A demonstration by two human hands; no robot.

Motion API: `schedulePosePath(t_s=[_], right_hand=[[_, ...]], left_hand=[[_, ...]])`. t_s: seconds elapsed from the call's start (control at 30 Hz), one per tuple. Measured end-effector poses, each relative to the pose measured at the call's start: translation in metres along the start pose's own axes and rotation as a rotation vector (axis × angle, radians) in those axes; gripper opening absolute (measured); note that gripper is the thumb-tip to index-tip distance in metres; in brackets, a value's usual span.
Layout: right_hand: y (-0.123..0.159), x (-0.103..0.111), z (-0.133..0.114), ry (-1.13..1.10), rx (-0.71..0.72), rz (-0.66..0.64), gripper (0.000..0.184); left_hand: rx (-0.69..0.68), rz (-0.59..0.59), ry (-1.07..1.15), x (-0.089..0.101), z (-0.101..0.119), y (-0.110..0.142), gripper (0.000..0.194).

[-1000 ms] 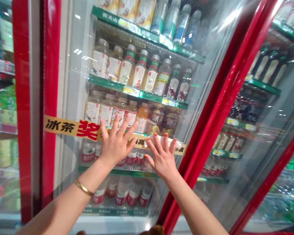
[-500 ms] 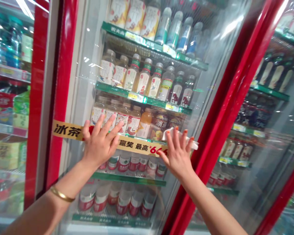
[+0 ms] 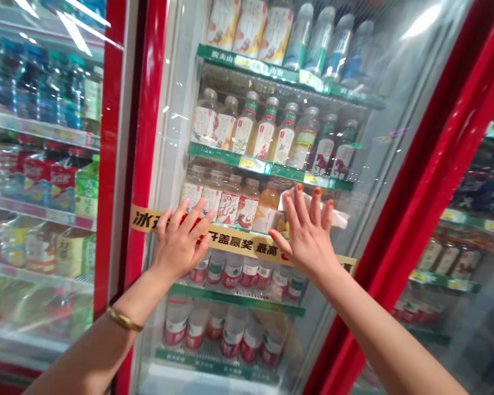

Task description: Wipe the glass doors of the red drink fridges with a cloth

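Note:
My left hand (image 3: 180,244) lies with fingers spread on the glass door (image 3: 391,71) of a drinks fridge, over the left part of a yellow strip (image 3: 236,243) with black and red characters. A gold bangle (image 3: 124,319) circles the left wrist. Farther right, my right hand (image 3: 310,238), with orange nails, is spread flat over a crumpled white tissue or cloth (image 3: 340,218), pressed against the same glass. Its palm covers part of the strip's right side. Part of the white piece is hidden beneath the fingers.
Behind the glass, green-edged shelves (image 3: 247,302) carry several rows of bottles (image 3: 265,134) and red-and-white cups (image 3: 231,340). Red door frames (image 3: 150,109) stand on both sides. A neighbouring fridge at the left holds dark blue bottles (image 3: 28,82); another is at the right.
The right hand has slid with the white piece rightward and up across the glass, off the strip's lettering. The left hand has moved leftward along the strip. The view has shifted left.

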State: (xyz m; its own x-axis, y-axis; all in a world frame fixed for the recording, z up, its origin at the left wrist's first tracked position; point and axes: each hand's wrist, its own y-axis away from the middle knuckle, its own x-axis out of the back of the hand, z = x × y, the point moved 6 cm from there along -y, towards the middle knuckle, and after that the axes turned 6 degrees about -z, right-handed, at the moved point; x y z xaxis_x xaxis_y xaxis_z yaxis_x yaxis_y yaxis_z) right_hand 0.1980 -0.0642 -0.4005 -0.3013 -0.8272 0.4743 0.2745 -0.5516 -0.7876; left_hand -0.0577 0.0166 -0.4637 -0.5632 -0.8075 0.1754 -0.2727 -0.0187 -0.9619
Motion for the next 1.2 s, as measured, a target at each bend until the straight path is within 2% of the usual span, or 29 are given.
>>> schedulePosePath(t_s=[0.07,0.1,0.2,0.27,0.33,0.43,0.5,0.57,0.63,0.7,0.77,0.87,0.9,0.97,1.03,1.1,1.17,1.2], right_hand=[[-0.024,0.007,-0.013,0.004,-0.028,0.031,0.097],[-0.03,0.007,-0.029,0.005,0.041,0.052,0.098],[-0.012,-0.003,-0.079,0.013,0.419,0.107,0.095],[0.007,-0.01,-0.085,0.018,0.568,0.122,0.093],[0.005,-0.006,-0.064,0.01,0.486,0.146,0.091],[-0.03,0.013,-0.03,-0.04,0.191,0.188,0.091],[-0.049,0.018,-0.035,-0.068,0.143,0.178,0.089],[-0.05,0.012,-0.062,-0.069,0.3,0.139,0.086],[-0.03,0.0,-0.09,-0.053,0.544,0.104,0.086],[-0.012,-0.009,-0.098,-0.044,0.679,0.088,0.086],[-0.018,-0.006,-0.086,-0.063,0.603,0.095,0.084],[-0.064,0.012,-0.071,-0.128,0.357,0.115,0.083],[-0.08,0.018,-0.074,-0.144,0.317,0.119,0.083],[-0.099,0.022,-0.091,-0.156,0.343,0.108,0.081],[-0.092,0.016,-0.11,-0.145,0.462,0.071,0.077],[-0.066,0.005,-0.115,-0.122,0.596,0.029,0.073],[-0.041,0.0,-0.101,-0.104,0.647,0.02,0.074],[-0.036,0.001,-0.09,-0.101,0.623,0.032,0.074]], left_hand=[[0.028,0.008,-0.006,-0.002,-0.006,0.004,0.078],[0.046,0.011,-0.001,-0.003,-0.008,0.006,0.078],[0.118,0.026,0.014,-0.005,-0.01,0.008,0.081],[0.142,0.037,0.012,-0.005,-0.01,0.009,0.081],[0.135,0.04,0.006,-0.006,-0.009,0.009,0.08],[0.123,0.053,0.004,-0.005,-0.01,0.01,0.077],[0.119,0.064,0.017,-0.005,-0.01,0.011,0.076],[0.127,0.082,0.035,-0.005,-0.011,0.012,0.075],[0.149,0.104,0.043,-0.005,-0.012,0.014,0.076],[0.164,0.109,0.039,-0.005,-0.012,0.014,0.076],[0.163,0.098,0.033,-0.006,-0.012,0.014,0.076],[0.163,0.095,0.027,-0.006,-0.013,0.015,0.074],[0.167,0.099,0.028,-0.006,-0.013,0.015,0.074],[0.184,0.111,0.034,-0.005,-0.014,0.016,0.073],[0.21,0.126,0.039,-0.004,-0.016,0.017,0.075],[0.222,0.128,0.044,-0.005,-0.017,0.018,0.077],[0.214,0.116,0.056,-0.006,-0.017,0.018,0.079],[0.208,0.108,0.062,-0.007,-0.017,0.018,0.08]])
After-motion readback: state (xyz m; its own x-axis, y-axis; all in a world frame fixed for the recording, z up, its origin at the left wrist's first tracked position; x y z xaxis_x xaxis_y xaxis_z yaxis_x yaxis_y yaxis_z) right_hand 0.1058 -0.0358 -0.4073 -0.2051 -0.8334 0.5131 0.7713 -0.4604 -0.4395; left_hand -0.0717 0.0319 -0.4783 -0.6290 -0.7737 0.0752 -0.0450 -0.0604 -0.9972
